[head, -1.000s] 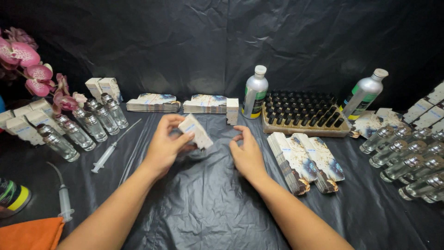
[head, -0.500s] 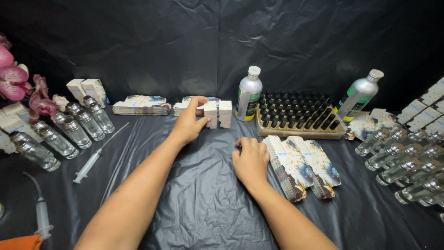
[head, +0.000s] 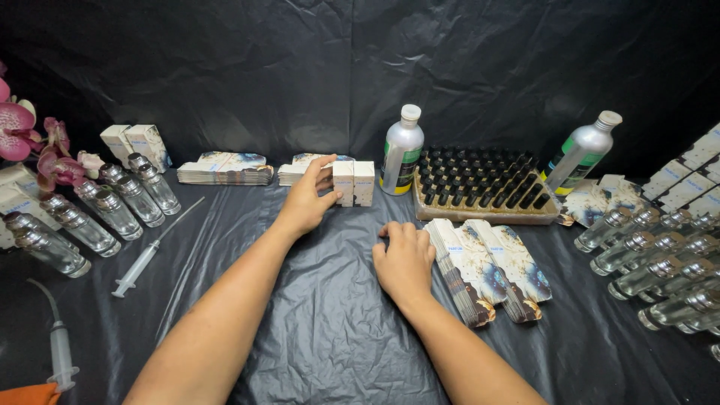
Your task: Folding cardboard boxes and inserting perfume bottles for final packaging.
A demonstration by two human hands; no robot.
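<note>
My left hand (head: 306, 201) reaches to the back of the table, with its thumb and fingers closed on the left side of a small white box (head: 343, 182). That box stands upright beside a second white box (head: 364, 182). My right hand (head: 405, 259) rests palm down on the black sheet (head: 322, 330) and holds nothing. Its fingertips touch the left edge of two rows of flat printed cartons (head: 487, 266).
Behind the boxes lie stacks of flat cartons (head: 225, 168), two silver bottles (head: 402, 151) (head: 583, 154) and a tray of black dropper caps (head: 480, 184). Clear glass bottles lie in rows at the left (head: 112, 206) and right (head: 652, 255). Syringes (head: 146, 255) and pink flowers (head: 30, 146) are at left.
My left hand carried the small white box from the middle of the table to the back and stood it beside the other box. My right hand moved next to the flat cartons.
</note>
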